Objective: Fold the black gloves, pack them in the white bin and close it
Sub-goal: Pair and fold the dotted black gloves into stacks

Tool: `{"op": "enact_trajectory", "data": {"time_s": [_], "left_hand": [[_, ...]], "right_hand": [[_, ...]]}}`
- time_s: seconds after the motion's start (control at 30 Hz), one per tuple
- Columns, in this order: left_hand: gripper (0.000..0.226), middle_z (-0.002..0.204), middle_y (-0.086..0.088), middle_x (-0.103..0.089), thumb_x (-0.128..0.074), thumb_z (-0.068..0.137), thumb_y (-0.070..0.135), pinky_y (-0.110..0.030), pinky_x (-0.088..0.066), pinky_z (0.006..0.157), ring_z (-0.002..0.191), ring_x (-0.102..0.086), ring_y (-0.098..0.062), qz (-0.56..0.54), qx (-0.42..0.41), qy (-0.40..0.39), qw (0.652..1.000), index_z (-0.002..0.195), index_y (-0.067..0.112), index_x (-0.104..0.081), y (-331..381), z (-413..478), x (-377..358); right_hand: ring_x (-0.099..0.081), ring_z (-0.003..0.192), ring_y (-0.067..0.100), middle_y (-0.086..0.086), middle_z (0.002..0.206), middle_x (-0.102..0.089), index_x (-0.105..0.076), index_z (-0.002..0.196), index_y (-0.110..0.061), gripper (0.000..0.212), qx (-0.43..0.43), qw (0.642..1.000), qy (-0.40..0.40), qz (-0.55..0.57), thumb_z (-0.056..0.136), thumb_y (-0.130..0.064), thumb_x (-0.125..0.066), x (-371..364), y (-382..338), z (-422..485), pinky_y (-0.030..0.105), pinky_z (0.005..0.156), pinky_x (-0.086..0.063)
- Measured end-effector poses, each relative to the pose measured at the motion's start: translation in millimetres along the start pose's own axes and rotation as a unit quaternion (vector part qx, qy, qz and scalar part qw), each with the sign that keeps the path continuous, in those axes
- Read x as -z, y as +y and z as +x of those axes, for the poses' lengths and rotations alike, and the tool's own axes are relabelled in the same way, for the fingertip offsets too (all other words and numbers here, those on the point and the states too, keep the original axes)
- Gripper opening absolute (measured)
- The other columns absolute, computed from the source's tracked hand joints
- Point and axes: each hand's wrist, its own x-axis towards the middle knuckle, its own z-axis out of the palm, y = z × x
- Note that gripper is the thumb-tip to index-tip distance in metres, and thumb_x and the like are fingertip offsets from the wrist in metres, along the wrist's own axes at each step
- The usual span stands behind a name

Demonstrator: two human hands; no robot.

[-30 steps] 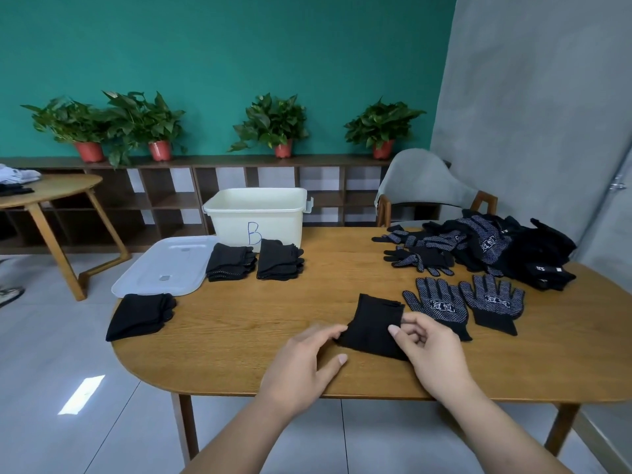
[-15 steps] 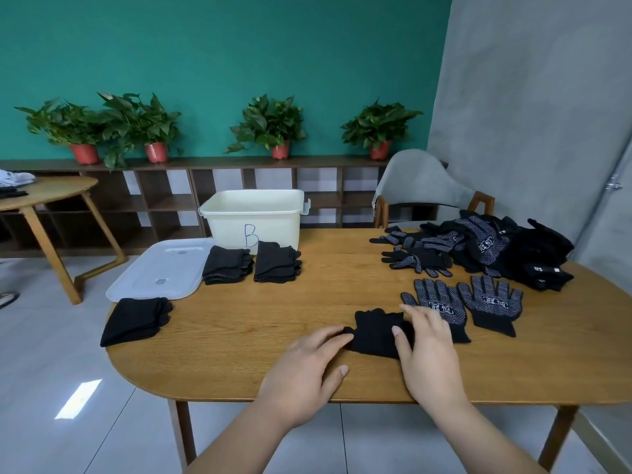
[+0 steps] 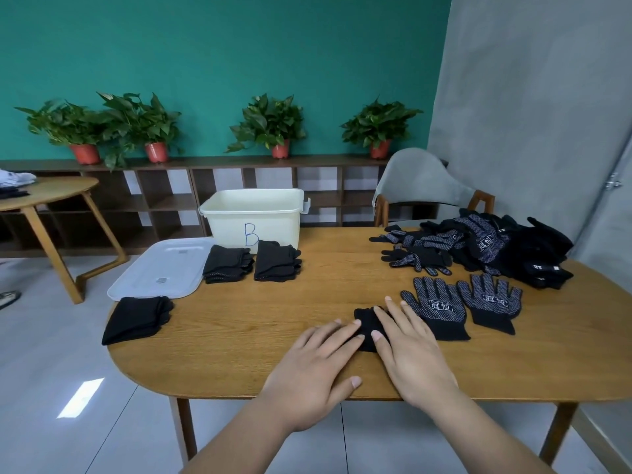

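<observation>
A folded black glove (image 3: 366, 328) lies near the table's front edge. My right hand (image 3: 410, 350) lies flat on it with straight fingers and covers most of it. My left hand (image 3: 316, 366) rests flat beside it, fingertips touching its left edge. Two dotted black gloves (image 3: 441, 307) lie spread palm-up just to the right. A heap of unfolded black gloves (image 3: 492, 248) sits at the far right. Folded glove stacks lie in front of the white bin (image 3: 254, 213), with one stack (image 3: 136, 318) at the left edge. The bin's lid (image 3: 160, 268) lies flat beside it.
The wooden table (image 3: 256, 323) has bare wood between the stacks and my hands. A grey chair (image 3: 417, 183) stands behind the table's far right side. A second wooden table (image 3: 44, 193) is at the left, and potted plants line a low shelf along the green wall.
The glove has been folded over to a smaller bundle. My right hand went from pinching its edge to lying flat on top, and my left hand moved up to its left edge.
</observation>
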Motion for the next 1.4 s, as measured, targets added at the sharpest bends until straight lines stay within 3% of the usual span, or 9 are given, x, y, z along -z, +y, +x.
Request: {"op": "enact_trajectory", "data": {"time_s": [0.17,0.37,0.5,0.57,0.63,0.7,0.8,0.97,1.4], "left_hand": [[0.061,0.172,0.018,-0.022,-0.021,0.112,0.062,-0.039,-0.010,0.130,0.159,-0.012,-0.012,0.007,-0.034,-0.002,0.999,0.168,0.037,-0.016,1.0,-3.0,-2.4],[0.058,0.164,0.013,-0.031,-0.017,0.111,0.065,-0.040,-0.006,0.130,0.158,-0.013,-0.015,-0.007,0.011,-0.001,1.000,0.165,0.045,-0.022,0.6,-3.2,1.1],[0.059,0.166,0.015,-0.029,-0.012,0.109,0.065,-0.043,0.001,0.131,0.160,-0.003,-0.015,-0.022,0.071,-0.002,0.997,0.161,0.045,-0.031,-1.7,-6.9,2.5],[0.060,0.170,0.016,-0.024,-0.011,0.109,0.066,-0.042,0.005,0.131,0.162,0.004,-0.015,-0.024,0.094,-0.003,0.995,0.161,0.045,-0.030,-4.7,-11.5,2.6],[0.060,0.172,0.015,-0.021,-0.011,0.108,0.065,-0.041,0.006,0.131,0.162,0.007,-0.015,-0.021,0.117,0.000,0.993,0.161,0.044,-0.032,-10.6,-17.2,2.8],[0.059,0.173,0.013,-0.021,-0.012,0.109,0.064,-0.040,0.005,0.131,0.162,0.009,-0.015,-0.025,0.148,0.009,0.989,0.159,0.045,-0.035,-19.3,-24.0,4.9],[0.056,0.172,0.010,-0.021,-0.016,0.110,0.063,-0.041,0.003,0.131,0.162,0.008,-0.018,-0.035,0.199,0.005,0.979,0.158,0.046,-0.037,-33.8,-35.4,12.1],[0.053,0.168,0.009,-0.031,-0.018,0.110,0.061,-0.044,-0.008,0.131,0.161,-0.005,-0.022,-0.045,0.259,0.005,0.965,0.156,0.048,-0.040,-56.5,-51.3,20.0],[0.039,0.128,0.008,-0.064,-0.046,0.110,0.043,-0.042,-0.045,0.106,0.123,-0.052,-0.020,-0.117,0.378,0.075,0.915,0.148,0.043,-0.054,-119.3,-82.4,41.8]], "right_hand": [[-0.027,0.155,0.015,-0.010,0.161,-0.043,-0.057,0.147,-0.034,0.061,0.005,0.999,0.050,0.020,0.107,-0.055,-0.016,-7.9,4.6,-2.6,0.042,0.127,-0.025],[-0.045,0.134,0.013,-0.016,0.136,-0.054,-0.065,0.137,-0.036,0.053,0.007,0.998,0.055,0.002,0.104,-0.051,-0.027,-0.7,-0.2,-5.6,0.039,0.111,-0.041],[-0.047,0.126,0.012,-0.017,0.127,-0.054,-0.069,0.133,-0.036,0.049,0.036,0.998,0.052,-0.023,0.105,-0.049,-0.032,4.8,-5.3,-7.8,0.039,0.103,-0.046],[-0.043,0.138,0.013,-0.018,0.143,-0.053,-0.068,0.137,-0.034,0.053,0.072,0.996,0.020,-0.046,0.106,-0.051,-0.029,8.7,-10.2,-7.0,0.043,0.112,-0.043],[-0.027,0.154,0.009,-0.020,0.162,-0.039,-0.059,0.147,-0.033,0.062,0.111,0.992,-0.024,-0.061,0.105,-0.057,-0.019,12.9,-17.2,-5.3,0.038,0.125,-0.029],[-0.010,0.159,0.004,-0.024,0.168,-0.023,-0.044,0.157,-0.035,0.075,0.133,0.987,-0.075,-0.047,0.102,-0.068,-0.005,15.6,-26.9,-3.3,0.035,0.129,-0.017],[0.002,0.159,0.002,-0.026,0.170,-0.008,-0.023,0.164,-0.041,0.088,0.135,0.983,-0.126,-0.016,0.091,-0.076,0.010,9.3,-45.6,-0.8,0.038,0.131,-0.011],[0.017,0.158,0.007,-0.023,0.171,0.013,-0.002,0.166,-0.042,0.064,0.136,0.974,-0.179,-0.016,0.107,-0.064,-0.009,-3.7,-84.1,4.8,0.041,0.130,0.004],[0.024,0.158,0.016,-0.016,0.169,0.024,0.008,0.166,-0.034,0.069,0.166,0.961,-0.218,-0.023,0.107,-0.064,-0.011,-41.4,-175.0,29.0,0.047,0.130,0.006]]}}
